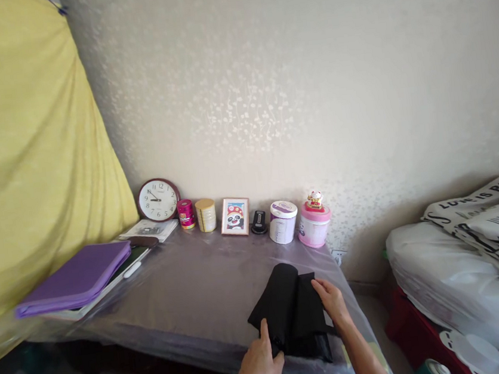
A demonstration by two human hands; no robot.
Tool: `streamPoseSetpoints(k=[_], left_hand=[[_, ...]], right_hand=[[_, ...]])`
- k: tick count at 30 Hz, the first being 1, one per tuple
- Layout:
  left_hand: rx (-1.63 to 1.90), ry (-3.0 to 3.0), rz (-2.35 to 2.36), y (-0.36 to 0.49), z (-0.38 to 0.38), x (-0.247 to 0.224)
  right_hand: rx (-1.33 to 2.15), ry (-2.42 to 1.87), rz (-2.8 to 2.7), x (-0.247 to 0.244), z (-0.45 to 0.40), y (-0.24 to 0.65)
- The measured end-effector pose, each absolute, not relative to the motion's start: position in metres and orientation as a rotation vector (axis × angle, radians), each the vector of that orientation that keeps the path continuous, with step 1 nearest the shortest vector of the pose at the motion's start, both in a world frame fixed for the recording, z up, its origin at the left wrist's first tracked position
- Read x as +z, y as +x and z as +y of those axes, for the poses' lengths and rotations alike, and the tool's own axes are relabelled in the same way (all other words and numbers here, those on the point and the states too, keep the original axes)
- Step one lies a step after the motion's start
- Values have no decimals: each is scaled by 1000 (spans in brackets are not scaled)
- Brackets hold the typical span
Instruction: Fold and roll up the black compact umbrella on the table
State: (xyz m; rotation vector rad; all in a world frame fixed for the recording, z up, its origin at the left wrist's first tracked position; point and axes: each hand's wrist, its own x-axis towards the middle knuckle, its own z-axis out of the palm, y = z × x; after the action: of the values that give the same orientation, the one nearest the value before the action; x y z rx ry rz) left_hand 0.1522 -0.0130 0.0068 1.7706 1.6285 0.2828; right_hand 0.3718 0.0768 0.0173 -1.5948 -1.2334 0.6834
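A black folded sheet of soft material [281, 303], possibly a bag, lies at the table's front right. Its left part bulges into a rounded fold, and its right part is flatter. My left hand [261, 360] grips the near left edge, with the index finger stretched along it and the thumb at the front. At the far right edge, my right hand [332, 302] pinches the material between thumb and fingers. A narrow black strap or flap shows beneath the right wrist.
Along the wall stand a clock [159, 199], a magenta can [186, 214], a yellow-lidded jar [206, 215], a panda picture frame [235, 216], a black device [259, 222], and two tubs [283, 222]. A purple folder [75, 277] lies left. White bags [459, 283] pile up right.
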Motion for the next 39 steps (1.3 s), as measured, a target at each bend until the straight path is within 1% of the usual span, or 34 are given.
streamPoseSetpoints(k=[8,14,18,23,27,33,36,39], left_hand=[[186,1809,1691,157,-12,7],[158,1860,1721,160,-14,9],[135,1861,1721,161,-13,12],[189,1840,1733,157,-18,13],[260,1867,1758,154,-27,24],[21,2061,1766,165,-26,34],[28,2065,1746,167,-20,25],[82,2031,1756,166,-16,15]], right_hand=[[630,-1550,-1324,30,103,338],[657,-1739,-1466,24,116,301],[627,-1792,-1573,22,116,285],[575,-1845,-1737,26,111,280],[579,-1834,-1808,27,108,280],[498,-1860,-1876,30,104,276],[510,-1781,-1905,33,96,276],[521,-1552,-1929,32,77,280]])
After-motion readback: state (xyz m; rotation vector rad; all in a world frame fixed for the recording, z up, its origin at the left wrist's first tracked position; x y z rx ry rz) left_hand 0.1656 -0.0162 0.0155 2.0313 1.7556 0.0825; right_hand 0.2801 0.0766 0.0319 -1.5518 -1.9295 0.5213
